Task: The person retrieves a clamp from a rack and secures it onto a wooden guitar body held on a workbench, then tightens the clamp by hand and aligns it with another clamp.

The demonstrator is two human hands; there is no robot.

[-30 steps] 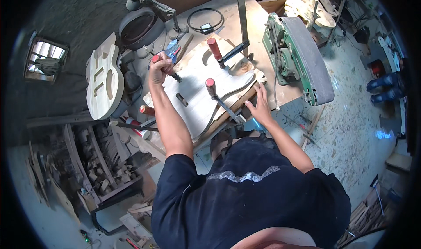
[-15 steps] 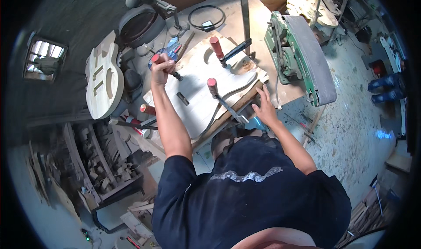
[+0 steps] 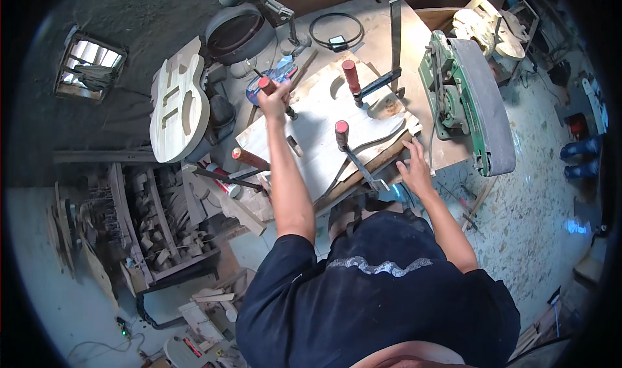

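Note:
My left hand (image 3: 275, 101) is closed round the red handle (image 3: 266, 85) of a bar clamp on the far left side of a pale wooden panel (image 3: 317, 151). My right hand (image 3: 418, 172) rests with fingers apart at the panel's near right edge, by a brown wooden strip (image 3: 382, 153). Two more clamps press on the panel, one with a red handle (image 3: 350, 76) at the back and one with a red handle (image 3: 341, 133) near the front. Another clamp's red-tipped handle (image 3: 249, 158) lies left of my forearm. A short dark bar (image 3: 295, 146) sits on the panel.
A green belt sander (image 3: 476, 109) stands at the right of the bench. To the left leans a pale guitar body (image 3: 181, 109) with cut-out cavities. A coiled black cable (image 3: 336, 32) and a desk lamp (image 3: 278, 8) are at the back. Wood offcuts (image 3: 165, 232) fill a rack at lower left.
The whole scene has shifted right and slightly down in the picture as my head moved. My left hand stays on the same clamp handle, and my right hand stays by the panel's edge.

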